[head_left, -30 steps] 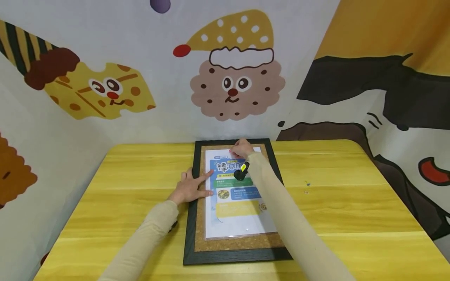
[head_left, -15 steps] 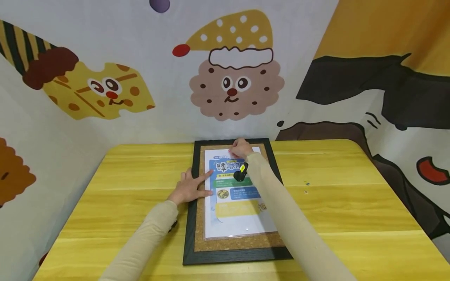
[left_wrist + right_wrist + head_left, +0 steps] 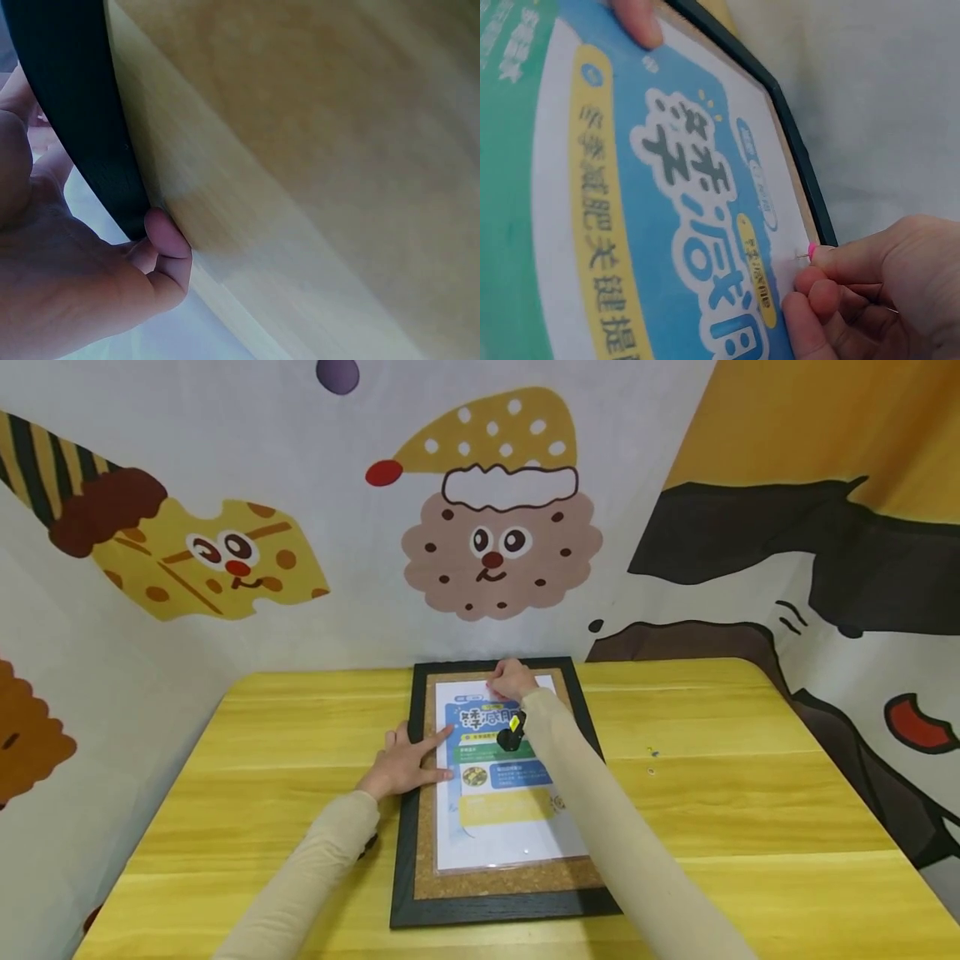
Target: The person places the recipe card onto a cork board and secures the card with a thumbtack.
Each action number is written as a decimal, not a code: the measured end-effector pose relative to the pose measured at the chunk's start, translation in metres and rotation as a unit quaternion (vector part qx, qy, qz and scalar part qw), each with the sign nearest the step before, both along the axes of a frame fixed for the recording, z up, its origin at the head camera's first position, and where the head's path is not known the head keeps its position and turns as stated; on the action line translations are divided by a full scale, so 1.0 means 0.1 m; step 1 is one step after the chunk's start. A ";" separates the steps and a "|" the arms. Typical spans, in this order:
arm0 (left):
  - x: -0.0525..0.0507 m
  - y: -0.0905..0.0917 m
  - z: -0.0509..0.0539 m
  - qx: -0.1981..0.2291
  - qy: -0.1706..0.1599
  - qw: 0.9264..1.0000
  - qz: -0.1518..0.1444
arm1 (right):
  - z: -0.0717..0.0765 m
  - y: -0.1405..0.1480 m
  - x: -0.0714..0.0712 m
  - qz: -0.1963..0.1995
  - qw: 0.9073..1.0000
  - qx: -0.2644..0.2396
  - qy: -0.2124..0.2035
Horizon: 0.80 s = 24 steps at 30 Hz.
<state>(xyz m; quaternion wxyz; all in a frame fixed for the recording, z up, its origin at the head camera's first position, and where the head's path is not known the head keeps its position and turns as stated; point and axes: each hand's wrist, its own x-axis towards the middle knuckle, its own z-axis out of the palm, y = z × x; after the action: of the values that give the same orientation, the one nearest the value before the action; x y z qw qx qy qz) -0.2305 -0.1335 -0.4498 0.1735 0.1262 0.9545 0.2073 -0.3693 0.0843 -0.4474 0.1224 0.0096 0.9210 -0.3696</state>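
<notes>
A printed poster [image 3: 495, 847] in a clear sheet lies on a black-framed cork board [image 3: 510, 883]. Near its top edge my right hand [image 3: 512, 679] pinches a pink push pin [image 3: 812, 250] between thumb and finger; the right wrist view shows its bare needle directed at the sheet. A thin metal glint [image 3: 891, 309] shows among the lower fingers of that hand. My left hand [image 3: 401, 766] spreads across the board's left side, thumb and index finger extended onto the poster. Its other fingers bend at the frame's outer edge, as the left wrist view shows.
The board lies on a yellow wood-grain table [image 3: 300, 718]. A few tiny items [image 3: 652, 753], too small to identify, lie to its right. Behind the table hangs a cloth [image 3: 360, 635] printed with cartoon snacks.
Both hands keep their places on the board, with the right still pinching the pin. The head view has shifted slightly.
</notes>
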 end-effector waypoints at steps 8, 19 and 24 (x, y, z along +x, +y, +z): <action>-0.05 -0.02 -0.07 -0.002 0.001 1.000 -0.002 | 0.02 -0.04 0.04 -0.004 1.000 0.015 0.009; -0.05 0.00 -0.02 -0.005 0.002 1.000 -0.011 | 0.02 -0.07 0.07 0.004 1.000 0.003 0.021; -0.01 0.01 0.01 -0.013 -0.001 1.000 -0.009 | -0.02 -0.03 0.07 -0.027 0.996 -0.085 -0.014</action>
<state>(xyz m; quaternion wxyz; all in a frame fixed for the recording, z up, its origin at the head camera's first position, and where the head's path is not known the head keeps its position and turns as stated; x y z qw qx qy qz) -0.2313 -0.1322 -0.4488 0.1780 0.1325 0.9558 0.1930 -0.3627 0.0812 -0.4496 0.1255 0.0295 0.8840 -0.4493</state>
